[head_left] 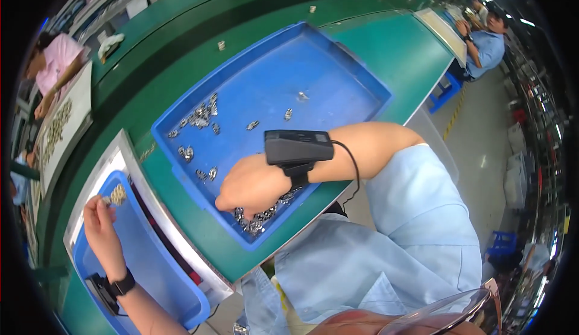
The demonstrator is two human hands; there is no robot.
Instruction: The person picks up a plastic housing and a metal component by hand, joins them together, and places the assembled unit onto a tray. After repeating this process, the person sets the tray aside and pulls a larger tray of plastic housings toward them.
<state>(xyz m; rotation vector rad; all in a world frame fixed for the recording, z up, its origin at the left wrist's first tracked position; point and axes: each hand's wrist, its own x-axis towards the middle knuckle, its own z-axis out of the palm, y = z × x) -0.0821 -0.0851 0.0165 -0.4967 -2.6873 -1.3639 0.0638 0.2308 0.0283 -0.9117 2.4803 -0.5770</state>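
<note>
My right hand [250, 184] reaches down into the near corner of a large blue tray [338, 69]. Its fingers are curled at a heap of shiny metal parts [258, 221], and the fingertips are hidden. More of the same parts [202, 115] lie clustered along the tray's left side, with a few single ones scattered. Over a smaller blue tray [145, 262] at the left, my left hand [101, 229] is raised. Thumb and finger pinch a small metal part [107, 201], too small to make out fully. Beside it, a little pile of pale, brassy pieces [118, 194] sits in that tray's far end.
Both trays stand on a green workbench [386, 45]; a white-edged frame [163, 214] surrounds the small one. A black device with a cable [298, 148] is strapped to my right wrist. Co-workers [485, 45] sit far right and at left, near a white board of parts [66, 124].
</note>
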